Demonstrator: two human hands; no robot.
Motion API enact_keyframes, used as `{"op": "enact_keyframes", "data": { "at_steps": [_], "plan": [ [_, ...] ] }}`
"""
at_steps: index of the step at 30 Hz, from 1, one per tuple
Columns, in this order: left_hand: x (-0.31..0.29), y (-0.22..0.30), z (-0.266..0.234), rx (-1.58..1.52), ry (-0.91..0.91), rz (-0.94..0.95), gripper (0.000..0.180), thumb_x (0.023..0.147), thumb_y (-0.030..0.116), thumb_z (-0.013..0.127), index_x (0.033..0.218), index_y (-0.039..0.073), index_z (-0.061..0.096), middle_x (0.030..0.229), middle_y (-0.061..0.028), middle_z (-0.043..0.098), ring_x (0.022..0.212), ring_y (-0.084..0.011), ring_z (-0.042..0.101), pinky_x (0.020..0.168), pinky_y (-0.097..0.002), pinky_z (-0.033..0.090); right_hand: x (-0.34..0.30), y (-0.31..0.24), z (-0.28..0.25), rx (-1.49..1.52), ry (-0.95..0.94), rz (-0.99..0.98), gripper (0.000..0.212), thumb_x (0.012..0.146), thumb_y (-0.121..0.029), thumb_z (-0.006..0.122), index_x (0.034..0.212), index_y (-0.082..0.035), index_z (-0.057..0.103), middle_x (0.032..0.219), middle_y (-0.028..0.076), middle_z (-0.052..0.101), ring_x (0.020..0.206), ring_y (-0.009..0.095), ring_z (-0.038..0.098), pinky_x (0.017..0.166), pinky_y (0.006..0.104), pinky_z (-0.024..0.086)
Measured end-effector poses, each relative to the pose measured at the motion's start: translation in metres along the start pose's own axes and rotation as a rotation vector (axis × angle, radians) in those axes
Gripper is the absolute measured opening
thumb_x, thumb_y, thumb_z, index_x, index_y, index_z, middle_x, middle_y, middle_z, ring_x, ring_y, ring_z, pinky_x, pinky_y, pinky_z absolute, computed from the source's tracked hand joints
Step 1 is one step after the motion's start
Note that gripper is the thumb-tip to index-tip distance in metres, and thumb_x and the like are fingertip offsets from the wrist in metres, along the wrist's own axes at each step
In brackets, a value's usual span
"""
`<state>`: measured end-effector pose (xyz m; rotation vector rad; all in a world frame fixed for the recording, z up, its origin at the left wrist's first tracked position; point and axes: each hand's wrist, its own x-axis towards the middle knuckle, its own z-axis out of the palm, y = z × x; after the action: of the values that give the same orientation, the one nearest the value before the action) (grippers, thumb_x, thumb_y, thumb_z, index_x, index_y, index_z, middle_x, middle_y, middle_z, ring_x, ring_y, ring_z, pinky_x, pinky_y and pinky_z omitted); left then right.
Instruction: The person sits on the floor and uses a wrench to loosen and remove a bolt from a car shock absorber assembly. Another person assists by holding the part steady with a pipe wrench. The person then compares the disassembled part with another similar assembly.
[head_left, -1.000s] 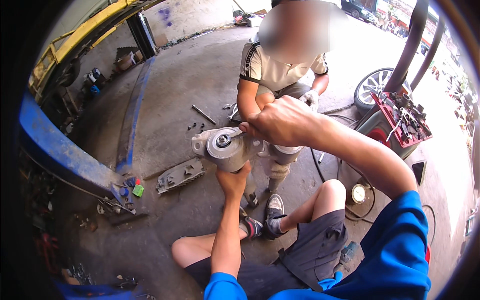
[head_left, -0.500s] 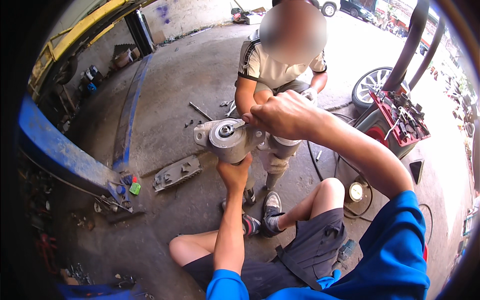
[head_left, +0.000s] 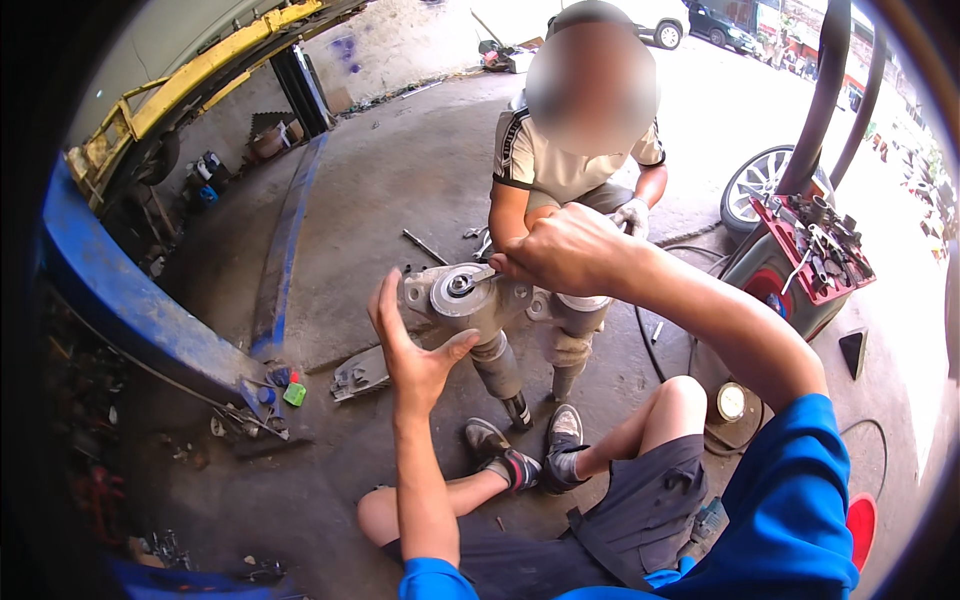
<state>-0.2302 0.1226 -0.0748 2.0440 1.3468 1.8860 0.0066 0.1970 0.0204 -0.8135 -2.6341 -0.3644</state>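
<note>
Before me a grey suspension strut (head_left: 495, 365) stands upright, its round top mount facing me. My right hand (head_left: 565, 248) is closed round a wrench (head_left: 484, 274), whose head sits on the nut in the middle of the mount. To the left of the mount, my left hand (head_left: 415, 365) is open, fingers spread and thumb out. It appears to hold nothing; whether it touches the strut I cannot tell. A second grey strut (head_left: 575, 322) stands just right of the first, partly hidden under my right forearm.
A co-worker (head_left: 578, 165) squats opposite, a gloved hand (head_left: 632, 215) showing. Rightward, a red tool tray (head_left: 822, 262) rests on a tyre, near an alloy wheel (head_left: 750, 185). A ribbed metal part (head_left: 360, 376) and a rod (head_left: 425, 246) lie on the floor. A blue lift arm (head_left: 150, 300) crosses the left.
My left hand has let go of the strut below its mount and opened out to the left. My right hand stays on the wrench. The whole view has shifted slightly.
</note>
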Motion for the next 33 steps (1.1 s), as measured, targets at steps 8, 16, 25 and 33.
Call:
{"op": "enact_keyframes", "data": {
  "at_steps": [8, 16, 25, 33],
  "plan": [
    [0.073, 0.006, 0.004, 0.355, -0.566, 0.243, 0.064, 0.064, 0.037, 0.089, 0.117, 0.009, 0.065, 0.109, -0.0073, 0.070, 0.104, -0.0302, 0.064, 0.094, -0.0422, 0.047, 0.022, -0.006, -0.003, 0.002, -0.103, 0.021, 0.055, 0.101, -0.046, 0.047, 0.072, -0.006, 0.069, 0.063, 0.016, 0.066, 0.061, 0.036, 0.068, 0.057, 0.0439, 0.054],
    [0.073, 0.004, 0.007, 0.333, -0.567, 0.216, 0.067, 0.064, 0.039, 0.089, 0.115, 0.007, 0.058, 0.103, -0.0129, 0.069, 0.100, -0.0333, 0.065, 0.089, -0.0437, 0.049, 0.031, 0.008, -0.003, 0.017, -0.208, -0.012, 0.057, 0.101, -0.053, 0.042, 0.081, -0.010, 0.072, 0.070, 0.016, 0.069, 0.070, 0.037, 0.069, 0.063, 0.0458, 0.055],
    [0.068, 0.003, 0.013, 0.485, -0.467, 0.256, 0.058, 0.072, 0.044, 0.083, 0.110, 0.006, 0.063, 0.103, -0.0135, 0.070, 0.097, -0.0336, 0.066, 0.083, -0.0433, 0.049, 0.037, 0.002, -0.003, 0.009, -0.304, 0.080, 0.056, 0.102, -0.054, 0.040, 0.088, -0.011, 0.072, 0.084, 0.015, 0.072, 0.082, 0.036, 0.071, 0.072, 0.0465, 0.056],
    [0.074, -0.026, 0.015, 0.462, -0.420, 0.338, 0.042, 0.087, 0.038, 0.068, 0.108, 0.002, 0.066, 0.100, -0.0173, 0.070, 0.092, -0.0370, 0.066, 0.080, -0.0459, 0.049, 0.045, 0.005, 0.013, 0.018, -0.210, 0.056, 0.055, 0.102, -0.053, 0.041, 0.085, -0.010, 0.071, 0.072, 0.015, 0.070, 0.071, 0.035, 0.071, 0.066, 0.0444, 0.056]
  ]
}}
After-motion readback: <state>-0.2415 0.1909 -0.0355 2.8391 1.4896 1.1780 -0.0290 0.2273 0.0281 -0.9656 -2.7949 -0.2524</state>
